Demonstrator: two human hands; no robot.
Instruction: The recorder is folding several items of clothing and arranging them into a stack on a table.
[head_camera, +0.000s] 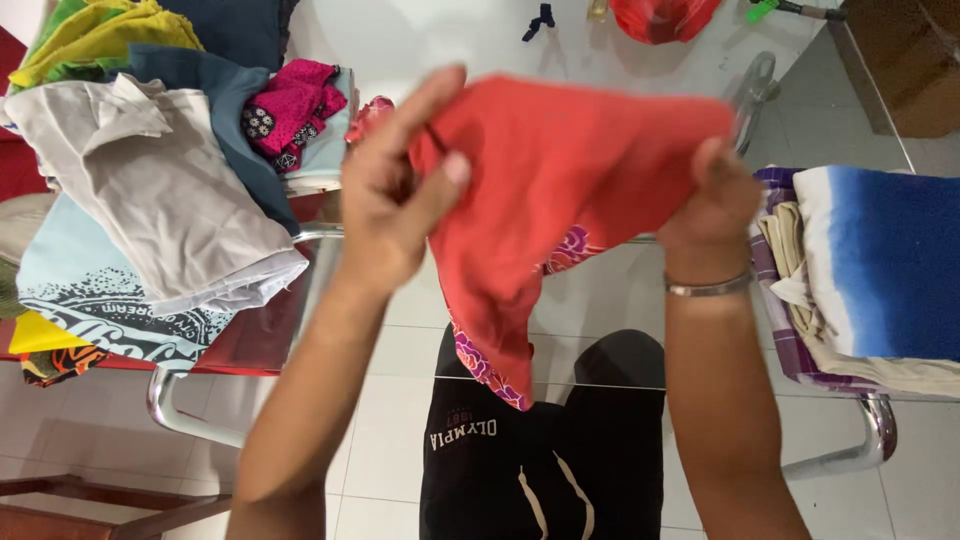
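Both hands pinch the top edge of a red cloth (560, 200) held up over the glass counter (620, 290), the left hand (385, 200) and right hand (715, 200) closed on its corners, seemingly mid-fold, which calls for bringing the corners together evenly.

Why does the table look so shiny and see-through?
In the head view, the glass table mirrors pale light, so the floor tiles show through it. The red cloth is sharp, held by the left hand and right hand; no strong shadows.
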